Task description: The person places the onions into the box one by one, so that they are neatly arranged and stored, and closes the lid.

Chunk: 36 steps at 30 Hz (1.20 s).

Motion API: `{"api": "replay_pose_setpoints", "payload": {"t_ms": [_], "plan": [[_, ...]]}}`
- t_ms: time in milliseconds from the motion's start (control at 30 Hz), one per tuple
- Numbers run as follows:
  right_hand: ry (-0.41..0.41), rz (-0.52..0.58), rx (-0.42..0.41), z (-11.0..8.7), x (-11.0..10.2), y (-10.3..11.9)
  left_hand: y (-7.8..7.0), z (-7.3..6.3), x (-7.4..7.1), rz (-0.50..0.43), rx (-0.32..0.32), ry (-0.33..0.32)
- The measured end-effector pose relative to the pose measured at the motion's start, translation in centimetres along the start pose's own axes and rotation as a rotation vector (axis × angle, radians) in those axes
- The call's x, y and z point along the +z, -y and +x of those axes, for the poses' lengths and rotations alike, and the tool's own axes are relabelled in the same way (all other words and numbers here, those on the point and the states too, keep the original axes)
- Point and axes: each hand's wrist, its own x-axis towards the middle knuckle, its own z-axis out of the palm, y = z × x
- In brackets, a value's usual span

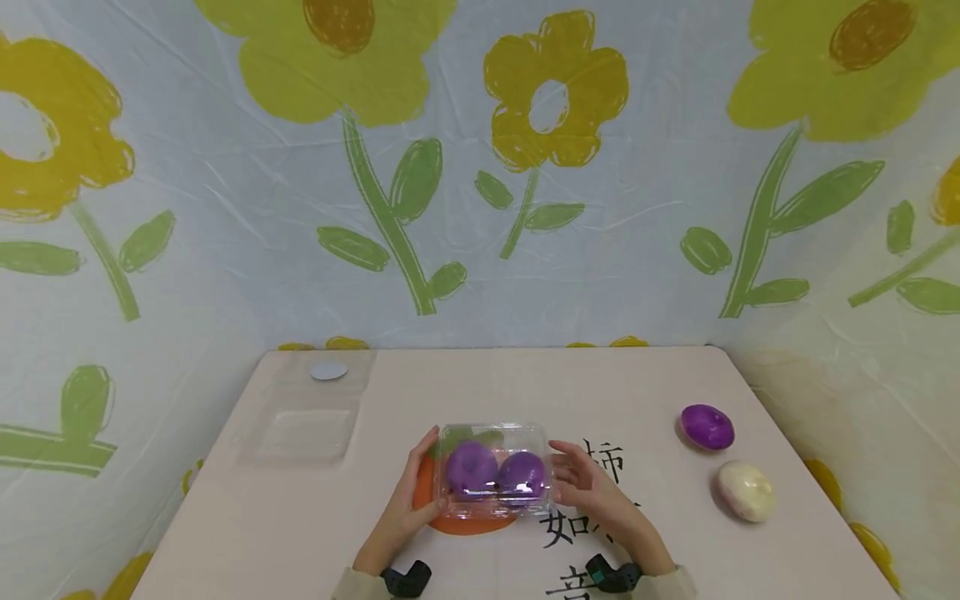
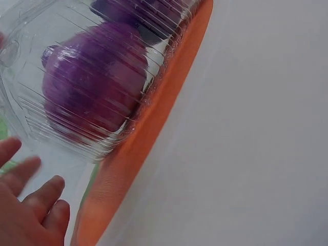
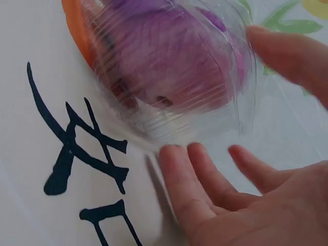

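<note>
A clear plastic clamshell box with its lid down is between the two hands in the head view. Inside are two purple onions. My left hand is at the box's left side; in the left wrist view its fingertips show a small gap from the ribbed wall. The right hand flanks the other side with loosely bent fingers. One fingertip touches the box's edge in the right wrist view, while the other fingers stand just off the wall. Whether the box bears fully on the table is hard to tell.
An opened clear clamshell box with a white oval spot on its lid lies at the table's left. Toward the right edge are a loose purple onion and a cream-white bulb. The tabletop carries an orange print and black characters.
</note>
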Motion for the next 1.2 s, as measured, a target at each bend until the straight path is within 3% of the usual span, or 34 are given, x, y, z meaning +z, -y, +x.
{"api": "replay_pose_setpoints", "payload": {"t_ms": [200,333,467,533,633,767,833,933,1033,1200], "plan": [[0.060,0.030,0.037,0.0,-0.3,-0.3,-0.2,-0.1,0.1,-0.064,-0.043,-0.068],[0.149,0.071,0.052,-0.1,-0.6,-0.7,0.0,0.2,0.3,0.012,0.024,-0.087],[0.237,0.111,0.023,-0.1,-0.8,-1.2,0.2,0.2,0.3,0.049,0.042,-0.058],[0.275,0.140,0.006,0.0,-0.8,-1.5,0.1,0.1,0.2,0.006,0.006,-0.012],[0.322,0.181,-0.026,0.0,-0.6,-2.0,-0.2,-0.1,0.0,-0.159,-0.077,0.109],[0.356,0.235,-0.065,0.1,-0.5,-2.6,-0.7,-0.2,-0.3,-0.399,-0.252,0.259],[0.350,0.246,-0.077,0.1,-0.4,-2.7,-1.1,-0.2,-0.5,-0.482,-0.337,0.303],[0.335,0.241,-0.079,0.2,-0.4,-2.8,-1.3,-0.1,-0.6,-0.577,-0.416,0.338],[0.318,0.233,-0.075,0.2,-0.3,-2.7,-1.5,-0.1,-0.7,-0.627,-0.436,0.341],[0.308,0.233,-0.087,0.2,-0.1,-2.4,-1.5,0.0,-0.6,-0.630,-0.458,0.329]]}}
